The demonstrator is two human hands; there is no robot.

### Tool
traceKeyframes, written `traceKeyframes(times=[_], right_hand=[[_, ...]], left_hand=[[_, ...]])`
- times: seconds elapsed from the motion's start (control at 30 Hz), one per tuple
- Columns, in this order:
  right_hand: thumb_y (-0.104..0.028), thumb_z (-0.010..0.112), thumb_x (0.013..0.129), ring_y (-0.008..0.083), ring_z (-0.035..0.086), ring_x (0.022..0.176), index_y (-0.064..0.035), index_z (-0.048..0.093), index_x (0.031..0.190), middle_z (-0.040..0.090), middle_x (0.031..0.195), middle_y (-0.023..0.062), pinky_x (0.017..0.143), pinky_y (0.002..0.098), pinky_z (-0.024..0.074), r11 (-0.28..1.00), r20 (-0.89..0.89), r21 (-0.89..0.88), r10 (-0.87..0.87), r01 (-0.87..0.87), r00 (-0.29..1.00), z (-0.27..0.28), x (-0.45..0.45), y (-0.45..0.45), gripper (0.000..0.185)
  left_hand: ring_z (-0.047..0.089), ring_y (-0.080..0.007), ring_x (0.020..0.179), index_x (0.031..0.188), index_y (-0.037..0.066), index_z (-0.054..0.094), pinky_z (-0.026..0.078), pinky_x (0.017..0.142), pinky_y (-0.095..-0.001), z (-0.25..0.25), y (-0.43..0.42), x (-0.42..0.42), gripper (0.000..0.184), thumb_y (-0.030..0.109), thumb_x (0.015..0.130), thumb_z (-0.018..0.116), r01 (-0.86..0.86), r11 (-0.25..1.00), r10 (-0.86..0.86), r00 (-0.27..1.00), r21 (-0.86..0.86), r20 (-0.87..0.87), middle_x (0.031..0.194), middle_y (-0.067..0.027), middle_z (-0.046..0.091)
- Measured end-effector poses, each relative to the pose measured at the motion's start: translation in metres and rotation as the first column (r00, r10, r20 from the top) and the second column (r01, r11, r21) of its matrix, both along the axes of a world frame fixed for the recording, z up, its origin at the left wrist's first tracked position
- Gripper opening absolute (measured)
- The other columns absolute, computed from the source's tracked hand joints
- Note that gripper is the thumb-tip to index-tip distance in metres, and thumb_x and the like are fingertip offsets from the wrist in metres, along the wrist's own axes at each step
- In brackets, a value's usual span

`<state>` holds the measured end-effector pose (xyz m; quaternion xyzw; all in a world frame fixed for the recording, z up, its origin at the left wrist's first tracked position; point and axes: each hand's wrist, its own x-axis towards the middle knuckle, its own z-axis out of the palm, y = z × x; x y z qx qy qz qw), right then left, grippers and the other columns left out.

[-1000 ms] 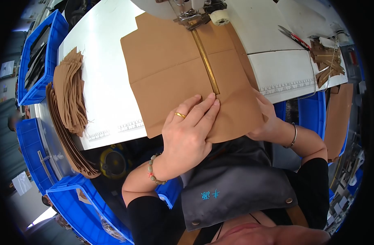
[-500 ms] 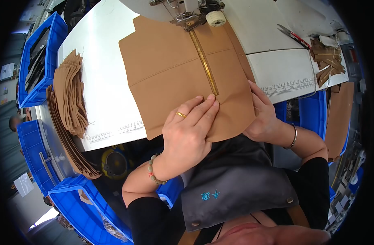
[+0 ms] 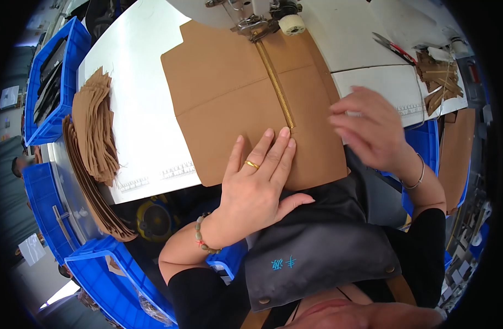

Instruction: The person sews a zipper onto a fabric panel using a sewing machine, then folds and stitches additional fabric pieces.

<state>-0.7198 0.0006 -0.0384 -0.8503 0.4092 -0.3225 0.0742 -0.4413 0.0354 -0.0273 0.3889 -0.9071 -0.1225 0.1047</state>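
A brown leather-like panel (image 3: 224,123) lies on the white table under the sewing machine's presser foot (image 3: 253,34). Down its length runs a brass-toothed zipper (image 3: 275,82), its upper end at the foot. My left hand (image 3: 257,178), wearing a gold ring, rests flat on the panel with fingers spread and fingertips beside the zipper's lower end. Off the panel's right edge, my right hand (image 3: 375,126) hovers in the air with loosely bent fingers apart, and nothing shows in it. The panel's lower edge hangs over the table's front edge.
Brown strips (image 3: 95,131) are stacked at the table's left, above longer brown pieces (image 3: 89,192). Red-handled scissors (image 3: 394,48) and a scrap pile (image 3: 441,79) lie at the right. Blue bins (image 3: 70,82) stand along the left side. A printed ruler (image 3: 177,171) follows the table's front edge.
My right hand has let go of the panel's right edge and risen up and to the right. The left hand's fingers have spread and its thumb now shows. The panel's lower right part lies flatter.
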Motion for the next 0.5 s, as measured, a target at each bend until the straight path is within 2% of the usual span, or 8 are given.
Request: traceKeyframes(times=[0.07,0.1,0.17,0.2,0.27,0.3,0.4,0.5], right_hand=[[-0.013,0.078,0.082,0.0301,0.068,0.101,-0.0053,0.073,0.104,0.07,0.111,0.0105,0.103,0.0509,0.051,0.983,-0.011,0.042,0.178,-0.178,0.984,-0.001,0.021,-0.001,0.024],[-0.013,0.078,0.082,0.0301,0.068,0.101,-0.0053,0.073,0.104,0.07,0.111,0.0105,0.103,0.0509,0.051,0.984,-0.008,0.039,0.174,-0.174,0.985,-0.005,0.028,0.0,0.024],[-0.018,0.077,0.083,0.0289,0.066,0.11,-0.0034,0.072,0.111,0.069,0.116,0.012,0.104,0.0496,0.0506,0.978,-0.09,0.035,0.207,-0.205,0.974,-0.016,0.039,0.002,0.032],[-0.018,0.077,0.083,0.0289,0.066,0.11,-0.0034,0.072,0.111,0.069,0.116,0.012,0.104,0.0496,0.0506,0.979,-0.086,0.03,0.202,-0.2,0.976,-0.02,0.04,0.004,0.032],[-0.022,0.077,0.083,0.0286,0.066,0.112,0.0003,0.072,0.111,0.07,0.114,0.0126,0.106,0.0495,0.0498,0.98,-0.134,-0.057,0.184,-0.193,0.974,-0.025,0.04,0.008,0.036],[-0.022,0.077,0.083,0.0286,0.066,0.112,0.0003,0.072,0.111,0.07,0.114,0.0126,0.106,0.0495,0.0498,0.98,-0.132,-0.062,0.182,-0.192,0.974,-0.024,0.041,0.009,0.036],[-0.022,0.077,0.083,0.0285,0.066,0.112,0.0024,0.072,0.112,0.069,0.113,0.0131,0.106,0.0501,0.0494,0.975,-0.14,-0.075,0.198,-0.21,0.97,-0.022,0.042,0.007,0.038],[-0.022,0.077,0.083,0.0282,0.066,0.112,0.0028,0.072,0.111,0.069,0.112,0.0125,0.107,0.0505,0.0489,0.967,-0.166,-0.062,0.236,-0.249,0.957,-0.021,0.042,0.004,0.038]], left_hand=[[0.06,-0.0326,0.133,0.136,0.002,0.065,0.037,0.116,-0.0549,-0.001,0.0,0.0,0.08,0.062,0.085,0.071,-0.005,1.0,0.006,1.0,-0.027,0.013,0.146,-0.0148,0.062],[0.06,-0.0326,0.133,0.136,0.002,0.065,0.037,0.116,-0.0549,-0.003,0.001,0.0,0.08,0.062,0.085,0.071,-0.001,1.0,0.001,1.0,-0.029,0.017,0.146,-0.0148,0.062],[0.06,-0.0311,0.133,0.135,0.003,0.066,0.036,0.117,-0.0548,-0.007,0.002,0.0,0.067,0.051,0.088,0.073,-0.022,0.999,0.022,1.0,-0.046,0.009,0.145,-0.0132,0.063],[0.06,-0.0311,0.133,0.135,0.003,0.066,0.036,0.117,-0.0548,-0.009,0.002,0.0,0.067,0.051,0.088,0.073,-0.017,0.999,0.018,1.0,-0.05,0.015,0.145,-0.0132,0.063],[0.061,-0.0288,0.132,0.134,0.005,0.068,0.035,0.118,-0.0547,-0.013,0.001,0.001,0.057,0.04,0.089,0.075,-0.02,0.996,0.018,1.0,-0.091,-0.016,0.143,-0.0107,0.064],[0.063,-0.0274,0.129,0.131,0.006,0.069,0.035,0.118,-0.0542,-0.012,-0.001,0.0,0.05,0.029,0.088,0.078,-0.032,0.996,0.028,0.999,-0.083,-0.043,0.14,-0.0088,0.066],[0.064,-0.0268,0.125,0.128,0.005,0.07,0.038,0.116,-0.0532,-0.02,-0.021,0.006,0.046,0.021,0.085,0.08,0.04,0.982,-0.058,0.994,-0.183,-0.096,0.136,-0.0086,0.068],[0.062,-0.0283,0.126,0.13,0.006,0.069,0.041,0.114,-0.0513,-0.013,-0.042,0.001,0.054,0.024,0.081,0.083,0.038,0.99,-0.042,0.999,-0.136,-0.026,0.138,-0.0083,0.066]])
